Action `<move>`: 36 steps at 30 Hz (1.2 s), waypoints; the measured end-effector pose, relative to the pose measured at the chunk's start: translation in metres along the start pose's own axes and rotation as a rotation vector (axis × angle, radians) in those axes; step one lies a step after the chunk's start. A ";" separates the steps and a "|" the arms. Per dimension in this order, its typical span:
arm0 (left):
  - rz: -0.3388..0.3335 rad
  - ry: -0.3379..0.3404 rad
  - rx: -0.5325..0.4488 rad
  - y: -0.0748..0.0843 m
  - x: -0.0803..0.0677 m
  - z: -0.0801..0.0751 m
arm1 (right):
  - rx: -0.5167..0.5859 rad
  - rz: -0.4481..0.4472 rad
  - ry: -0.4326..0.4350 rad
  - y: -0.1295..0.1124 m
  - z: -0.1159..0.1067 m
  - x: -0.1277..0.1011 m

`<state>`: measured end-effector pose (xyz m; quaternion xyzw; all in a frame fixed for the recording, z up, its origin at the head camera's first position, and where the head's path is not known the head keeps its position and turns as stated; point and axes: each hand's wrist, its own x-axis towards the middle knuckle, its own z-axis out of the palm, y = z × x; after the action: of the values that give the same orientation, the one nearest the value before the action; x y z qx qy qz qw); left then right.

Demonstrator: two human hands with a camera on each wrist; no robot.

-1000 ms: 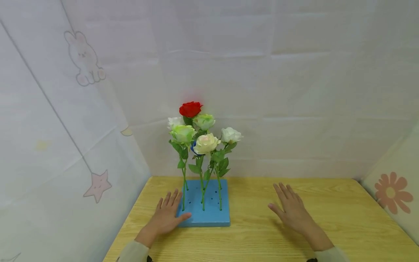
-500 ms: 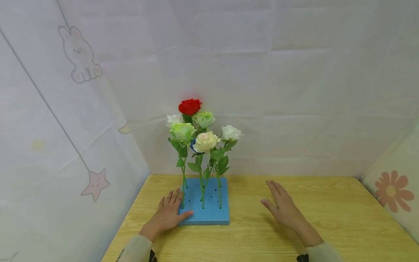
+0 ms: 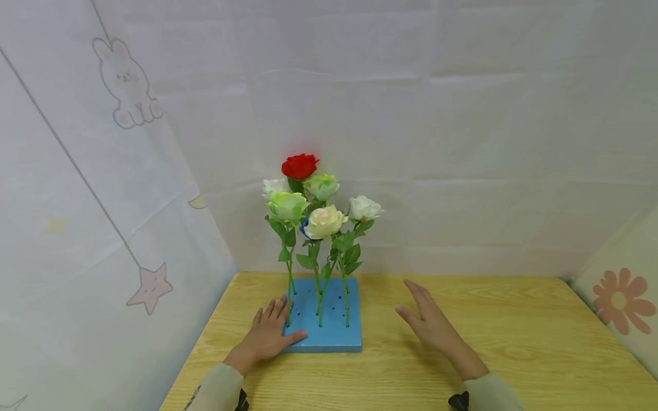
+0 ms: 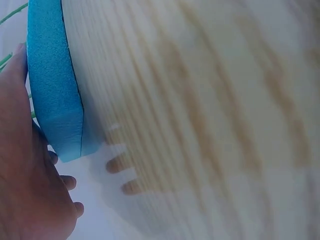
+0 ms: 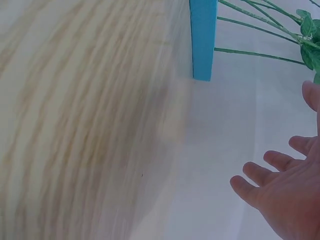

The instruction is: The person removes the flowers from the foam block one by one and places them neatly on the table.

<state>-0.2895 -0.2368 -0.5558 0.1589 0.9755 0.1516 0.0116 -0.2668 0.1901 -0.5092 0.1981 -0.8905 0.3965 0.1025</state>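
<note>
A square blue foam block (image 3: 323,319) stuck with upright artificial roses (image 3: 319,205) sits on the wooden surface (image 3: 514,342), the left hand (image 3: 267,338) resting flat-fingered against its left edge, the right hand (image 3: 430,322) spread, raised just right of it.

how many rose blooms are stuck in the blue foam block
7 on the blue foam block: red rose on top, pale green rose beneath, white rose back left, green rose front left, cream rose centre, white rose right, blue bloom mostly hidden. More may hide behind.
</note>
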 end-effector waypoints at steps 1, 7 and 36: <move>-0.001 -0.005 -0.001 0.000 0.000 0.000 | 0.000 0.003 0.001 -0.001 0.002 0.001; -0.004 -0.008 -0.005 0.000 -0.001 0.002 | 0.028 0.004 0.011 -0.006 0.012 0.010; 0.011 0.031 0.118 0.002 0.000 0.006 | 0.472 0.148 -0.019 -0.031 0.054 0.048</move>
<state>-0.2881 -0.2336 -0.5614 0.1621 0.9820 0.0962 -0.0136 -0.2974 0.1178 -0.5080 0.1545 -0.7864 0.5979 0.0157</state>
